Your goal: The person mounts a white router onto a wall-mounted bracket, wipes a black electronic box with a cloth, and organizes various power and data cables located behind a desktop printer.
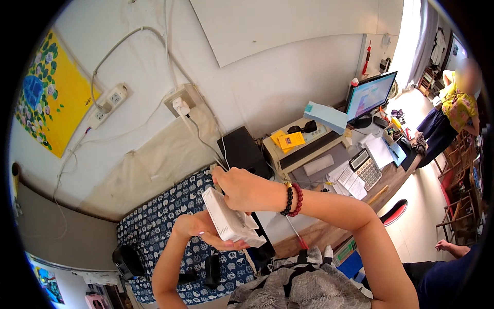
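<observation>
My left hand [206,232] grips a white plastic device with vent slots [229,224] from below and the side. Just over it is my right hand [242,188], its fingers curled at the device's upper end beside thin cables; what they hold is hidden. Black and red bead bracelets [292,200] circle my right wrist. Behind the hands sit a black box [242,144] and a patterned dark-blue cloth [152,226]. Cables run up to a wall socket [181,103].
A printer [278,162], monitor [370,98], calculator [365,167] and papers crowd the desk at right. A power strip [108,105] hangs on the wall. One person [455,108] stands at far right; another person's arm [453,250] is at lower right. Black objects [211,270] lie on the cloth.
</observation>
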### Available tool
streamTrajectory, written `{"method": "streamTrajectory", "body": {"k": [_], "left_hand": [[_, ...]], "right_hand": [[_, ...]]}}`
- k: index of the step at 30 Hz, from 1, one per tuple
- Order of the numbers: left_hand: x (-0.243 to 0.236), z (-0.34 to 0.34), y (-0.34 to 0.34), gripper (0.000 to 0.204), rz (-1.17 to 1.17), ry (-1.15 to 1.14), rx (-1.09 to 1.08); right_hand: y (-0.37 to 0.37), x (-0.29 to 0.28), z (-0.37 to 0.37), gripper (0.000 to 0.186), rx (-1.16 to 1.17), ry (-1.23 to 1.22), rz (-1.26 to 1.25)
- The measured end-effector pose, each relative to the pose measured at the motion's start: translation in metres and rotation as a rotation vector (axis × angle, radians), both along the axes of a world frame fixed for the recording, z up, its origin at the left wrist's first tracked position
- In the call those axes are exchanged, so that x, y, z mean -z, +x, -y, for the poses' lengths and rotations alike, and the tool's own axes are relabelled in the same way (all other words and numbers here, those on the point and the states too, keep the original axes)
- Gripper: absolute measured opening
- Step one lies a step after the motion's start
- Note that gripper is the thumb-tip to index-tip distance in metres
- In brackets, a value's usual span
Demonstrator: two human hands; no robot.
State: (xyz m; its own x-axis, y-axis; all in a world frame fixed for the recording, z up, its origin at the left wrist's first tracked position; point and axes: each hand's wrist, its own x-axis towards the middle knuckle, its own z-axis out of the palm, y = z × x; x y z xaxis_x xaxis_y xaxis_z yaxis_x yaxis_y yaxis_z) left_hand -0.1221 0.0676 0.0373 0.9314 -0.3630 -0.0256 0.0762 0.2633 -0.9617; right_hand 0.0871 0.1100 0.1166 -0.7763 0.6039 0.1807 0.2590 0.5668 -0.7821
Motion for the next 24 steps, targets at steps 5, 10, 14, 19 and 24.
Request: {"method": "streamTrajectory", "body": {"k": [5,10,14,19,24], "left_hand": [[-0.017,0.002,0.012,0.087,0.033,-0.125,0.009],[0.009,-0.001,-0.007,0.086,0.048,-0.124,0.022],[0.036,-0.001,-0.015,0.084,0.084,-0.093,0.059],[0.021,-0.009,-0.005,0.083,0.049,-0.050,0.127],[0.013,-0.006,-0.004,0.080,0.046,-0.063,0.081]], "right_hand": [[0.002,-0.009,0.002,0.026,-0.046,-0.002,0.082],[-0.002,-0.007,0.003,0.025,-0.066,0.025,-0.001],[-0.005,-0.007,0.002,0.026,-0.073,0.041,0.038],[-0.005,-0.008,0.001,0.026,-0.104,0.094,-0.054],[-0.011,0.001,0.001,0.023,-0.082,0.247,-0.039]]}}
